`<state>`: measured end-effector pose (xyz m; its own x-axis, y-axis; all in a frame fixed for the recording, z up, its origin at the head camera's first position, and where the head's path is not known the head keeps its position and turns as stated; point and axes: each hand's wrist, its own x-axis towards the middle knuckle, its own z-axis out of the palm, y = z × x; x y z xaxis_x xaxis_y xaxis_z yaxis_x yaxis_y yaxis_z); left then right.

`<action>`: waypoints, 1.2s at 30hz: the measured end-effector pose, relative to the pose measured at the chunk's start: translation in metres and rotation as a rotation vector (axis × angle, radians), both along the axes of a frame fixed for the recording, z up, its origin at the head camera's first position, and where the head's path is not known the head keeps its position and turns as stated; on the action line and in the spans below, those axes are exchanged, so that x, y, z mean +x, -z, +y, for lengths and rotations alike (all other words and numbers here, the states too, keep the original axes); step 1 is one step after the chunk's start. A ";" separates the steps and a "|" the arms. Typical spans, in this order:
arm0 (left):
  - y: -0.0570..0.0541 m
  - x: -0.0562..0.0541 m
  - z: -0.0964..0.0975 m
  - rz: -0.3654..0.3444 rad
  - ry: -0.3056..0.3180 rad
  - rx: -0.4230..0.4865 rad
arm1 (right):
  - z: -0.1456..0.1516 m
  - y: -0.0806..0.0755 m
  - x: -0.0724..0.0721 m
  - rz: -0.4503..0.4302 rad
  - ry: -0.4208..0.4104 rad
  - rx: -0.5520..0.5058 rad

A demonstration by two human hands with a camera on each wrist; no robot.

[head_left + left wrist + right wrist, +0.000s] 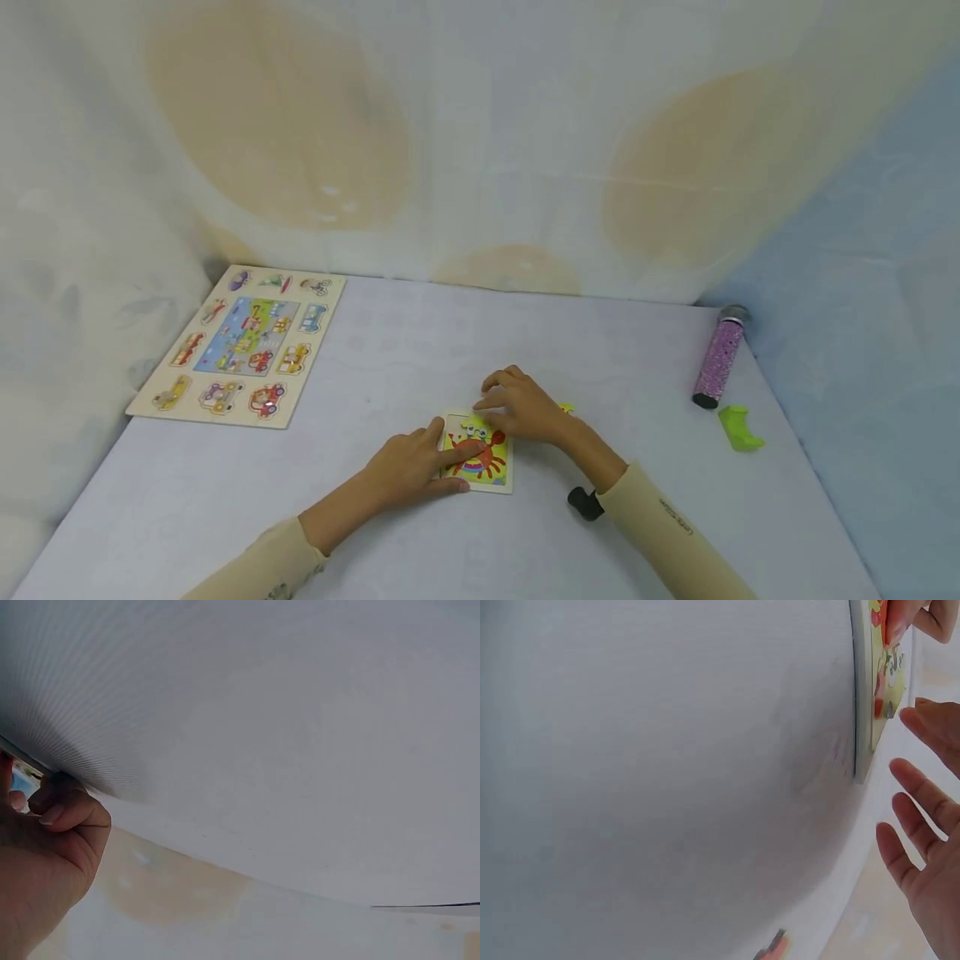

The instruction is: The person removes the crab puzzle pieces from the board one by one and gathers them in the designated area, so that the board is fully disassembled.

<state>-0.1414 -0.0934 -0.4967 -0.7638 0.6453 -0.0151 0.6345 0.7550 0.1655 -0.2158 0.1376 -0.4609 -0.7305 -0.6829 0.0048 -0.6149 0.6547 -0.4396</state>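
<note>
A small wooden crab puzzle point(495, 468), a red crab on a yellow ground in a pale frame, lies on the table at front centre. My left hand point(405, 468) holds it from the left, index finger laid across the crab and thumb at the lower edge. Its other fingers curl by the board's left side, as the left wrist view shows. My right hand point(528, 408) reaches over the puzzle's upper right corner. In the right wrist view several of its fingers point(919, 825) are spread apart, with fingertips close to the board's end.
A large vehicle puzzle board point(251, 346) lies at the back left. On the right are a glittery pink microphone point(718, 360) and a green curved block point(738, 429). Beside my right sleeve lies a black object point(583, 504); a yellow piece point(566, 407) shows behind the right wrist.
</note>
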 end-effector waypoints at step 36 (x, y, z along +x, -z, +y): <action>-0.010 0.000 0.037 0.190 0.014 -0.120 | 0.007 0.013 0.000 -0.139 0.030 -0.201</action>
<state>-0.1417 -0.0563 -0.4867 -0.7512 0.6581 0.0506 0.6563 0.7529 -0.0485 -0.2157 0.1447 -0.4740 -0.7535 -0.6565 0.0362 -0.5209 0.5624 -0.6422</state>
